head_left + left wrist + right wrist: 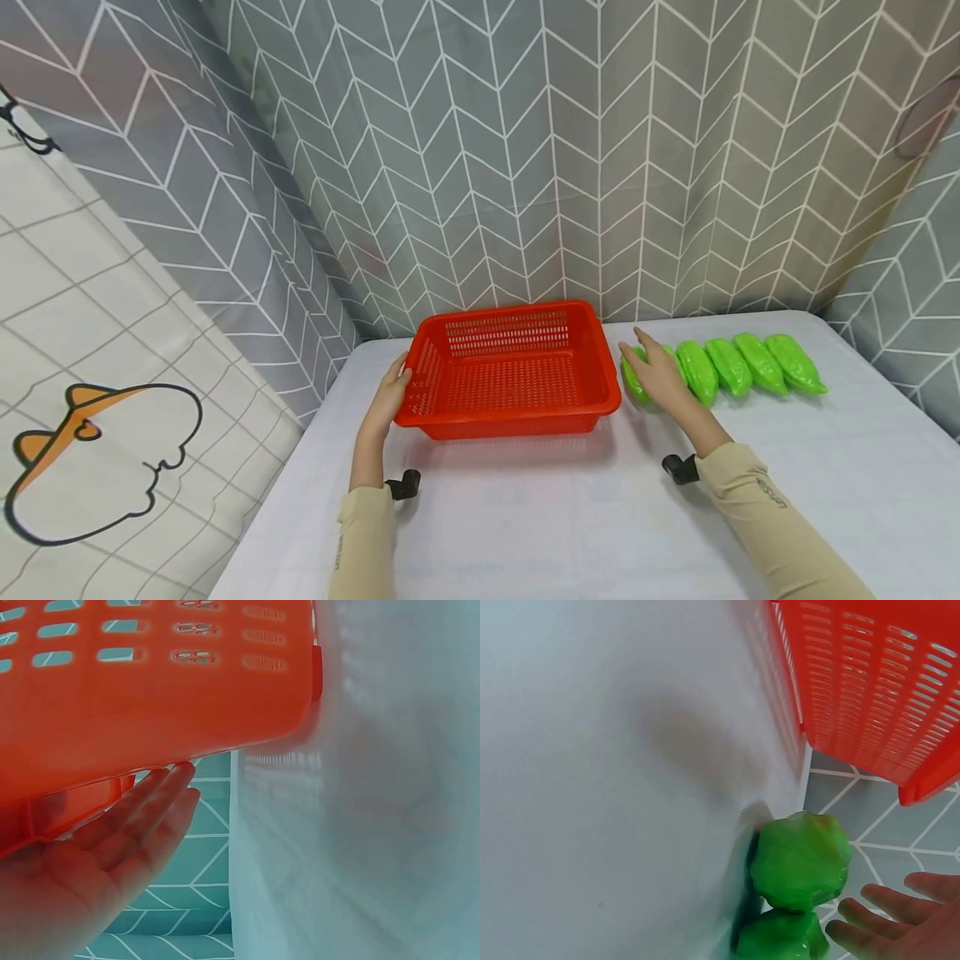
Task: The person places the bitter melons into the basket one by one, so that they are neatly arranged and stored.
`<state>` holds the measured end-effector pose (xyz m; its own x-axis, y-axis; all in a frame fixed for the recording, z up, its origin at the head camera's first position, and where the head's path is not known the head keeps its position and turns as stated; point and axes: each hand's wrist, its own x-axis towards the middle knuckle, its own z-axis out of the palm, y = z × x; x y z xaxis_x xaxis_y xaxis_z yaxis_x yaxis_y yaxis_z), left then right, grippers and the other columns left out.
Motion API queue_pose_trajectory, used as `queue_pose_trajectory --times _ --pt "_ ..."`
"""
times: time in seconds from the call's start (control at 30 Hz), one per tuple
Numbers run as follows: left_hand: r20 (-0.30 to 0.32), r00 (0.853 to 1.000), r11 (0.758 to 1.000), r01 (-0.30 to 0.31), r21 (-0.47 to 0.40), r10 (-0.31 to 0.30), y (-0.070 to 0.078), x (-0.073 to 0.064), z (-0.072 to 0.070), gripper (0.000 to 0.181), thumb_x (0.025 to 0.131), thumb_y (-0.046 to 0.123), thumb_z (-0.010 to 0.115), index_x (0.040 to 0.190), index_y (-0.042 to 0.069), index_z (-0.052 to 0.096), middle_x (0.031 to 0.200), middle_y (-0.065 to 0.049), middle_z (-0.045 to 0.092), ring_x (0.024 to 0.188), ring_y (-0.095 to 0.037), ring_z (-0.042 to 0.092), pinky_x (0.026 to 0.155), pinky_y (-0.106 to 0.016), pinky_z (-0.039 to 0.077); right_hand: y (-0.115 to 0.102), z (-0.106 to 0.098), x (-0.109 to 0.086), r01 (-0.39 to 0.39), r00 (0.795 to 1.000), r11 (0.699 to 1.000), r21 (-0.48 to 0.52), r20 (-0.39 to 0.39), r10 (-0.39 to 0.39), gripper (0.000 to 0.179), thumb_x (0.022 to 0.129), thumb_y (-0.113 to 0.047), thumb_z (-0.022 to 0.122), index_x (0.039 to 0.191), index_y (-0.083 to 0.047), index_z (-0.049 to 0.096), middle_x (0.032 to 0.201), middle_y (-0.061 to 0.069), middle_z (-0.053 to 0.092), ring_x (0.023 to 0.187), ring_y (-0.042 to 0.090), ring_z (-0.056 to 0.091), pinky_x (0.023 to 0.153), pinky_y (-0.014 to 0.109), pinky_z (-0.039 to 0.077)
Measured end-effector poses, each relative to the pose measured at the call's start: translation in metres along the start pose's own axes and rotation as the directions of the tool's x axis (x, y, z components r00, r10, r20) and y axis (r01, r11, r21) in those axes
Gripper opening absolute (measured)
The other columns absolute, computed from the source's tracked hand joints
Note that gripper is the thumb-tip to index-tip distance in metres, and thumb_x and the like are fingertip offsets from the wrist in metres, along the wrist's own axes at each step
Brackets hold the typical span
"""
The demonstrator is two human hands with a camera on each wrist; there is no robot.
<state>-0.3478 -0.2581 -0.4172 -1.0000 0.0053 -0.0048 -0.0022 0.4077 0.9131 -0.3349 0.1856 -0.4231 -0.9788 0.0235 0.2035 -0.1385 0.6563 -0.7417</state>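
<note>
Green pieces (729, 367): side-by-side row on desk (517, 517), right of red basket (510, 416); long axes roughly front-to-back.
Leftmost piece (632, 382): beneath and just left of right grip (662, 377), the nearer hand.
Right fingers: straight, spread, pinching nothing.
Left grip (388, 397): fingers straight, against basket's left side.

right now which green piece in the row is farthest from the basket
The rightmost green piece, at the row's end; the others lie between it and the red basket.
</note>
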Motion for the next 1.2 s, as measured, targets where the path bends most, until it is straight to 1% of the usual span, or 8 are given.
queue_pose_trajectory --times 0.2,0.27,0.47,0.6,0.73,0.87,1.07,1.2 --pt "0.007 1.000 1.000 0.014 -0.008 -0.014 0.002 0.001 0.000 0.054 0.106 0.027 0.032 0.157 0.014 0.019 0.151 -0.020 0.036 0.085 -0.016 0.061 0.067 -0.020 0.053 0.004 0.001 0.000 -0.006 1.000 1.000 -0.003 -0.004 0.006 0.068 0.104 -0.039 0.038 0.150 0.009 0.023 0.152 0.033 0.029 0.140 0.050 0.028 0.116 0.060 0.023" --pt "0.017 0.999 0.999 0.031 -0.018 -0.031 0.009 -0.002 -0.001 0.054 0.106 0.025 0.032 0.157 0.013 0.018 0.150 -0.021 0.037 0.087 -0.021 0.063 0.068 -0.023 0.055 0.004 0.001 0.000 -0.007 1.000 1.000 -0.007 0.000 0.007 0.067 0.104 -0.038 0.038 0.150 0.009 0.023 0.152 0.033 0.028 0.140 0.050 0.028 0.116 0.060 0.023" --pt "0.042 0.998 0.998 0.050 -0.022 -0.049 0.035 -0.021 -0.001 0.055 0.106 0.020 0.033 0.157 0.008 0.016 0.146 -0.024 0.039 0.093 -0.031 0.064 0.074 -0.029 0.058 0.005 0.003 0.001 0.016 1.000 1.000 -0.002 0.006 -0.016 0.067 0.104 -0.036 0.039 0.150 0.010 0.022 0.152 0.034 0.029 0.140 0.051 0.029 0.115 0.061 0.024" --pt "0.044 0.998 0.998 0.056 -0.036 -0.054 0.031 -0.017 -0.002 0.055 0.106 0.020 0.033 0.157 0.008 0.016 0.146 -0.024 0.039 0.089 -0.028 0.064 0.072 -0.028 0.058 0.006 0.005 0.002 0.024 1.000 1.000 -0.002 0.005 -0.024 0.067 0.104 -0.035 0.041 0.149 0.011 0.022 0.151 0.034 0.029 0.139 0.051 0.030 0.115 0.061 0.025" --pt "0.038 0.998 0.997 0.059 -0.054 -0.057 0.018 -0.007 -0.002 0.055 0.106 0.023 0.033 0.157 0.011 0.016 0.147 -0.023 0.038 0.080 -0.019 0.064 0.067 -0.024 0.056 0.005 0.008 0.001 0.024 1.000 1.000 -0.001 -0.001 -0.024 0.066 0.104 -0.032 0.043 0.149 0.011 0.023 0.151 0.035 0.030 0.138 0.052 0.030 0.115 0.061 0.025" --pt "0.024 0.999 0.998 0.045 -0.039 -0.044 0.006 0.000 -0.001 0.054 0.107 0.027 0.032 0.157 0.015 0.016 0.149 -0.020 0.038 0.077 -0.012 0.062 0.065 -0.020 0.054 0.004 0.010 0.001 0.024 1.000 1.000 -0.003 -0.004 -0.024 0.064 0.103 -0.029 0.044 0.149 0.011 0.023 0.150 0.036 0.030 0.138 0.052 0.029 0.115 0.062 0.024" --pt "0.006 1.000 1.000 0.023 -0.014 -0.023 0.002 0.001 0.000 0.054 0.106 0.027 0.032 0.157 0.014 0.018 0.149 -0.019 0.038 0.086 -0.017 0.062 0.068 -0.021 0.055 0.008 0.015 0.004 0.074 0.997 0.997 -0.008 -0.027 -0.074 0.062 0.099 -0.019 0.050 0.145 0.017 0.028 0.145 0.040 0.035 0.135 0.053 0.033 0.114 0.061 0.027" --pt "0.003 1.000 1.000 0.024 -0.010 -0.024 0.002 0.000 0.000 0.054 0.106 0.027 0.031 0.157 0.014 0.019 0.149 -0.020 0.039 0.092 -0.020 0.063 0.072 -0.023 0.056 0.012 0.018 0.006 0.111 0.993 0.994 -0.020 -0.038 -0.111 0.060 0.093 -0.009 0.055 0.141 0.020 0.032 0.139 0.042 0.041 0.127 0.053 0.043 0.109 0.061 0.035"
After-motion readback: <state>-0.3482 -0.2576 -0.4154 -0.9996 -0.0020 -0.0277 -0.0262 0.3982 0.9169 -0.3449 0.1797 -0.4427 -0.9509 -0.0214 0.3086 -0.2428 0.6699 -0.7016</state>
